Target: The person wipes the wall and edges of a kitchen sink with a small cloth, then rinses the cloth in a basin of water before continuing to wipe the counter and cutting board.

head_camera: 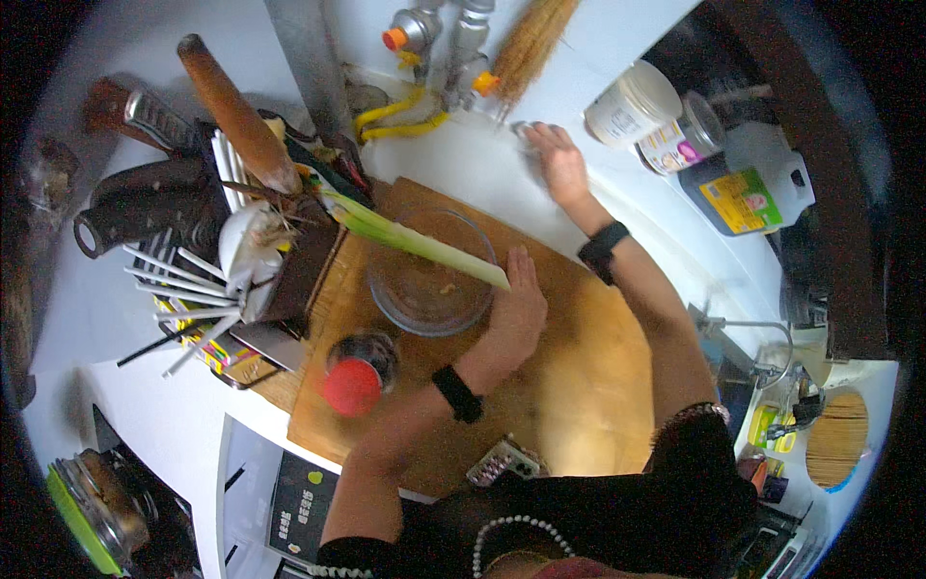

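Observation:
My left hand [519, 311] lies with its fingers straight at the right side of a clear glass bowl [434, 329] on a wooden board [579, 347]. A leek-like green and white stalk [405, 239] slants over the bowl, its cut end overlapping my fingers in the view; contact cannot be told. My right hand [561, 163] reaches to the white countertop [448, 152] behind the board. A small greyish thing [522, 130] shows at its blurred fingertips; whether it is gripped is unclear. A bottle with a red cap [352, 387] stands left of my left wrist.
A dark holder [311, 268] crowded with white sticks and a wooden rolling pin [239, 108] stands at left. Pipes with orange-handled valves [405, 36] and a straw broom [532, 47] are behind. Tubs [626, 105] and a plastic jug [752, 188] line the right. A phone [506, 462] lies near me.

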{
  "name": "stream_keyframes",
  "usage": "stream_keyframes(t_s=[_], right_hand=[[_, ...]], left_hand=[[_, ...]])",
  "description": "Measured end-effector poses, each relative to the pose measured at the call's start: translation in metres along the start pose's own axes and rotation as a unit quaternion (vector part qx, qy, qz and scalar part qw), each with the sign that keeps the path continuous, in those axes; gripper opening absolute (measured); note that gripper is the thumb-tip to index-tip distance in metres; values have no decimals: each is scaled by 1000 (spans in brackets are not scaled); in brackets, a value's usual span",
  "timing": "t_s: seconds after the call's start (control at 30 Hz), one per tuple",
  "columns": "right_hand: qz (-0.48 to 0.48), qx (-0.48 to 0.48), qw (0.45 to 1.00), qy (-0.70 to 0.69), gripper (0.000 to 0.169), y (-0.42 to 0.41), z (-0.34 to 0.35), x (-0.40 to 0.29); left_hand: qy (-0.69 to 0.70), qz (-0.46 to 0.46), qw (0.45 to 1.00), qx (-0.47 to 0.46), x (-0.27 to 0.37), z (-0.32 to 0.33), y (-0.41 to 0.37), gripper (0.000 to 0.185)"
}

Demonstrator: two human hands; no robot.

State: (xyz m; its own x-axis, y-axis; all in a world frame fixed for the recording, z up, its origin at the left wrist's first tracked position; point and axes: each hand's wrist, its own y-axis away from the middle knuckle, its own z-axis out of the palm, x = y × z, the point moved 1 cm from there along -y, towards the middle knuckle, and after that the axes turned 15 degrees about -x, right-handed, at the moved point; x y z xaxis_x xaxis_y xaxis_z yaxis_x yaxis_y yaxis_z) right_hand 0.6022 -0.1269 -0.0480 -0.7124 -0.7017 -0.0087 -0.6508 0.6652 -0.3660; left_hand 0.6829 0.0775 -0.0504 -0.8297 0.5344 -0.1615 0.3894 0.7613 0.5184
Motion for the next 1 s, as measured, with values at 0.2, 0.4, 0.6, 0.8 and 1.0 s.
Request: stream_keyframes(t_s=[0.2,0.4,0.6,0.8,1.0], right_hand=[[47,-98,994,6,17,-82,68,-25],[-3,-122,991,47,9,-85,82,-18],[-19,-98,993,55,31,-53,61,-5],[-26,-75,995,57,34,35,6,31],[70,-150,984,67,34,103,-43,51]], left_hand=[[92,-14,994,62,-1,7,-3,57],[142,-2,988,57,4,8,-4,61],[129,-1,991,31,-2,0,2,77],[157,2,987,20,-1,1,-2,88],[154,-9,988,19,0,2,-3,94]])
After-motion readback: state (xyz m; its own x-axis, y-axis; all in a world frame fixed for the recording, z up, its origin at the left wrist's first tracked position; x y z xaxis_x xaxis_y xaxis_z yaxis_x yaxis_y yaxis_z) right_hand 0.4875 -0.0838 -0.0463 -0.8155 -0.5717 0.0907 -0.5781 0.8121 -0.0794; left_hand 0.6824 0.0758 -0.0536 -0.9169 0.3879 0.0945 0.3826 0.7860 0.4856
